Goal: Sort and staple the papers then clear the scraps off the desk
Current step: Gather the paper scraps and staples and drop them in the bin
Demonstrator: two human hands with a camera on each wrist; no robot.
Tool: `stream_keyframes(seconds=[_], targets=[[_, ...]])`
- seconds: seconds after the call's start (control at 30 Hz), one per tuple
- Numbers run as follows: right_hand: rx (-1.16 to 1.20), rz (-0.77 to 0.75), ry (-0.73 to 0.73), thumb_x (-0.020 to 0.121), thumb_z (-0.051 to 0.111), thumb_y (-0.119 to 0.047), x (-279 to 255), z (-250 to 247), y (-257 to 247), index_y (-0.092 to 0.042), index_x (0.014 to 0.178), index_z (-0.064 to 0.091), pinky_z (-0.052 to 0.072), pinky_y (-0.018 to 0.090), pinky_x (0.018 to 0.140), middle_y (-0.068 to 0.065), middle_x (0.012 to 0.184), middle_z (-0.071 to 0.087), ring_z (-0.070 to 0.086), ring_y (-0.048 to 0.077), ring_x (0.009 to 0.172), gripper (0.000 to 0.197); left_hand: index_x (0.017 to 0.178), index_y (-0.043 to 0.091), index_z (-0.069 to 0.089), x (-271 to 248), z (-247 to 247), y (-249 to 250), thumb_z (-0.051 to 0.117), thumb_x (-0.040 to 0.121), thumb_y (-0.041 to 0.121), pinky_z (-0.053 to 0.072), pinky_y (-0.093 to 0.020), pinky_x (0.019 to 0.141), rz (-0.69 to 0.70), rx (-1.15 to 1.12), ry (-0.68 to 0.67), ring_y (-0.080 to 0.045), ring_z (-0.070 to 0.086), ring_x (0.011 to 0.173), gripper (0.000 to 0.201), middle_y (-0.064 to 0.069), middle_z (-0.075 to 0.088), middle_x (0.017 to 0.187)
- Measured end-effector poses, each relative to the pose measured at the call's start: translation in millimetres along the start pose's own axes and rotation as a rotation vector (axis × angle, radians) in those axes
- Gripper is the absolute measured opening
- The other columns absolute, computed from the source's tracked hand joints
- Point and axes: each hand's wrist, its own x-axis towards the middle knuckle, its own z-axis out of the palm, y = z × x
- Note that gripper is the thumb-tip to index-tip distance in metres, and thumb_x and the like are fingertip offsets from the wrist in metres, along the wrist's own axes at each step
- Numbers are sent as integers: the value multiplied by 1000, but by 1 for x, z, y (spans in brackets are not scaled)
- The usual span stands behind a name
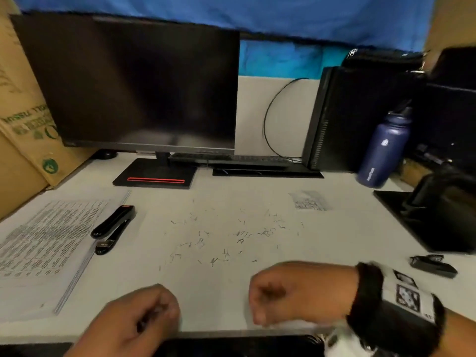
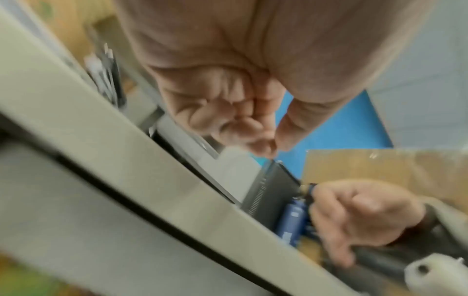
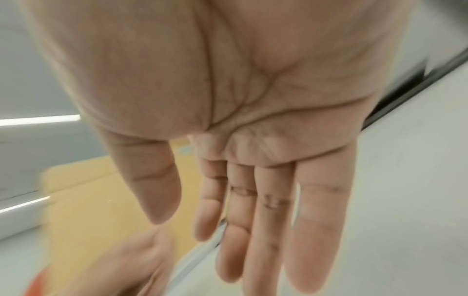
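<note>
Bent staple scraps lie scattered over the middle of the white desk. A printed paper stack lies at the left, with a black stapler beside it. My left hand hovers at the desk's front edge; in the left wrist view its fingers are curled with the thumb against the fingertips, and I see nothing between them. My right hand is at the front edge too, palm open and fingers straight in the right wrist view. The two hands are apart.
A small printed paper scrap lies at the back right, and a black staple remover at the right. A monitor, keyboard, PC tower and blue bottle stand at the back. A cardboard box is on the left.
</note>
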Motion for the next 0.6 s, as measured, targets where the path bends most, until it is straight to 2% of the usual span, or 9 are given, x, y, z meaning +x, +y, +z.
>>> stream_keyframes(seconds=[0.07,0.1,0.17,0.2,0.27,0.3,0.37,0.47,0.6], targets=[[97,51,278,88,59,-26,6,-45,35,-23,89,66,56,35,82,-3,91,71,64,9,84,7,71,32,61,13,-15,-17,63,88,41,48,-21,54,16,225,318,-9,58,59,19,10,61,66],[94,121,432,88,58,-23,10,-75,56,-23,86,66,57,38,82,0,93,72,64,12,85,8,66,31,56,22,-21,-24,64,88,42,47,-26,49,2,333,416,-9,55,53,26,8,57,61],[23,313,646,89,57,-20,20,-118,83,-20,90,67,57,40,84,7,102,72,63,20,89,10,60,26,48,39,-24,-35,63,90,42,43,-24,49,-59,398,471,-6,53,49,37,4,53,53],[-68,423,670,91,56,-20,25,-133,96,-17,96,68,55,38,88,9,110,70,62,22,95,13,59,22,47,45,-21,-39,59,91,45,42,-23,49,-90,385,491,-5,53,49,41,0,53,52],[-278,614,594,97,52,-24,35,-148,117,-12,120,64,44,29,97,8,132,60,57,23,116,29,63,15,47,51,-19,-43,51,92,51,41,-22,49,-136,364,465,-5,54,48,47,-4,56,56],[-299,664,554,98,52,-28,38,-152,125,-14,131,58,39,28,103,7,140,54,51,23,126,37,63,15,47,52,-19,-44,50,91,52,38,-20,48,-138,365,453,-5,55,48,47,-4,57,56],[-277,717,496,94,58,-36,47,-154,136,-23,142,50,30,28,112,1,150,45,41,22,137,50,62,17,44,54,-20,-43,50,91,51,36,-19,48,-160,390,433,-4,54,49,46,-3,54,55],[-403,772,435,95,53,-31,59,-152,135,-20,145,47,33,32,114,4,151,45,42,24,137,51,60,18,41,56,-20,-43,50,91,51,35,-18,47,-167,422,409,-5,53,48,46,-2,51,52],[-414,759,492,98,42,-29,65,-152,128,-9,132,57,40,35,108,7,140,55,52,30,128,42,58,18,41,57,-19,-46,55,89,50,32,-18,46,-156,438,430,-5,50,44,47,-3,48,49]])
